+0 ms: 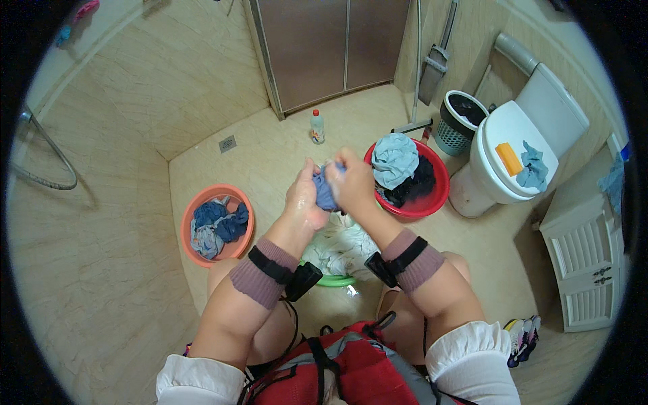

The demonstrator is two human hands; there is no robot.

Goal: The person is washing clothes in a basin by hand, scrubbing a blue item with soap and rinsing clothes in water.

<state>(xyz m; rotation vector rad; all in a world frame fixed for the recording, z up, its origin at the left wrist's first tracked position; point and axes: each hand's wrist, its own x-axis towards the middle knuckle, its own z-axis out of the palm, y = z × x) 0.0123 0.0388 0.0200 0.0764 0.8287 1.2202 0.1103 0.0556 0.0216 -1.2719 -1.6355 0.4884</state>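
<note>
A small wet blue-violet cloth (325, 190) is bunched between my two hands. My left hand (304, 201) is closed around its left side, with wet, soapy-looking skin at the palm and wrist. My right hand (354, 183) grips the cloth from the right, its fingers curled over the top. Below them a green basin (335, 280) stands between my legs, partly covered by my forearms. White wet laundry (341, 248) fills it. How the cloth is folded inside my fingers is hidden.
An orange basin (189, 248) with blue clothes stands left; a red basin (442, 196) with light-blue and black clothes stands right. Ahead is a bottle with a red cap (317, 128). A toilet (476, 158), a waste bin (453, 137) and a white cabinet (586, 253) line the right.
</note>
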